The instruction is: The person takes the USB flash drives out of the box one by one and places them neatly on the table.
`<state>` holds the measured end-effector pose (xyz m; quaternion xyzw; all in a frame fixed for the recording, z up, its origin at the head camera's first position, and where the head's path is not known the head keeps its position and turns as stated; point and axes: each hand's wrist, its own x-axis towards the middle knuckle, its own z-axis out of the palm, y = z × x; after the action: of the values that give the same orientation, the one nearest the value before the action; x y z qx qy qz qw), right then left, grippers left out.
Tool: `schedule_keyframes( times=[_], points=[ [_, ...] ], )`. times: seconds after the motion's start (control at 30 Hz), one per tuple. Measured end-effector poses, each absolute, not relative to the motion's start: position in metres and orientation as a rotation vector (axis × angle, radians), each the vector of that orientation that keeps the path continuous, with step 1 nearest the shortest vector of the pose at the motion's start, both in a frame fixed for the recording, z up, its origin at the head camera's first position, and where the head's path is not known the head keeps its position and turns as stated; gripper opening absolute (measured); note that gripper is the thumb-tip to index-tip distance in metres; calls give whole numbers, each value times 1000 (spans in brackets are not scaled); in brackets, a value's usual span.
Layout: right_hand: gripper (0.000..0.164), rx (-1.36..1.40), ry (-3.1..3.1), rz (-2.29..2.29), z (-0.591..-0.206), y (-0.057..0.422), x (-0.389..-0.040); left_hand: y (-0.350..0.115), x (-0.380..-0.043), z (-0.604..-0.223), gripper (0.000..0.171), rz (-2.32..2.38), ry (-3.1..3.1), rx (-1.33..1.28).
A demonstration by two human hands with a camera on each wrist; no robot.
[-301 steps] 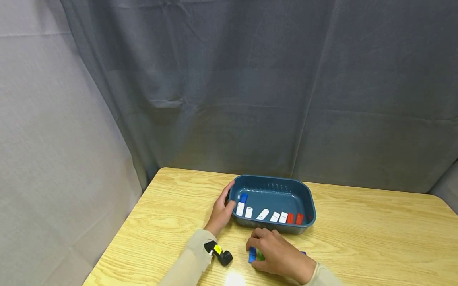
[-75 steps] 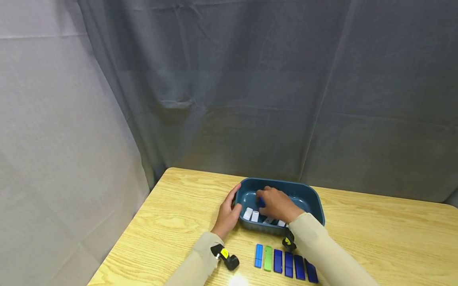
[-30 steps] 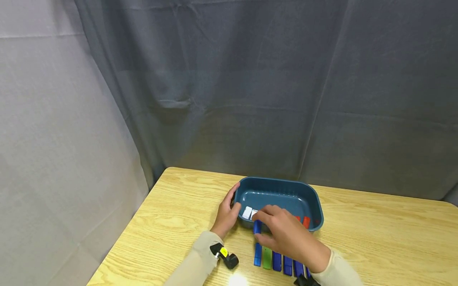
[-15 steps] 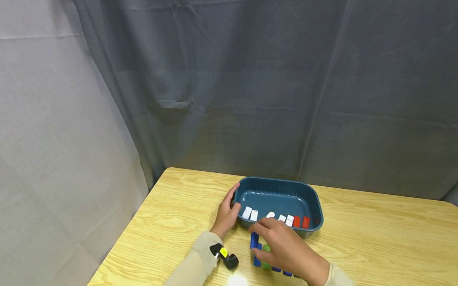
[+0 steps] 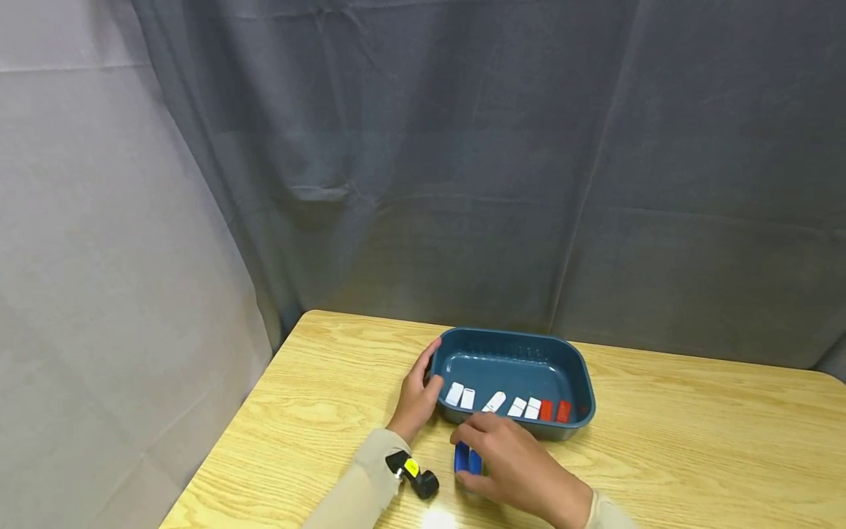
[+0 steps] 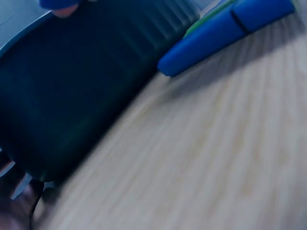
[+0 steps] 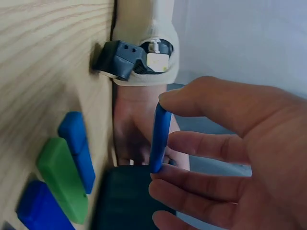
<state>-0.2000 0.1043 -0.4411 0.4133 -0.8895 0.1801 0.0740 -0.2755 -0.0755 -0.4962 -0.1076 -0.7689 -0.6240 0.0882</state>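
Note:
My right hand [image 5: 505, 466] pinches a blue USB stick [image 7: 159, 136] between thumb and fingertips, just above the table in front of the tray. In the right wrist view, a lighter blue stick [image 7: 79, 148], a green stick [image 7: 62, 177] and a dark blue stick [image 7: 41, 206] lie side by side on the wood. Most of that row is hidden under the right hand in the head view. My left hand [image 5: 415, 402] holds the left end of the dark teal tray [image 5: 509, 338], thumb at its front corner, fingers along the side.
Inside the tray, several white sticks [image 5: 494, 402] and two red ones [image 5: 563, 411] lie along the front wall. A wrist camera [image 5: 423, 481] juts from the left sleeve. Behind the wooden table [image 5: 694, 426] hangs a grey curtain [image 5: 423, 184].
The right hand has taken the blue stick out of the tray and carried it forward and left, to beside the left end of the row. The left hand stays on the tray.

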Motion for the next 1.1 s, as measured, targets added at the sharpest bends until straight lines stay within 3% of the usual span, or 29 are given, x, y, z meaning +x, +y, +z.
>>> schedule_keyframes(
  times=[1.1],
  points=[
    [36, 1169, -2761, 461, -471, 98, -206, -75, -278, -500, 62, -1830, -2305, -306]
  ],
)
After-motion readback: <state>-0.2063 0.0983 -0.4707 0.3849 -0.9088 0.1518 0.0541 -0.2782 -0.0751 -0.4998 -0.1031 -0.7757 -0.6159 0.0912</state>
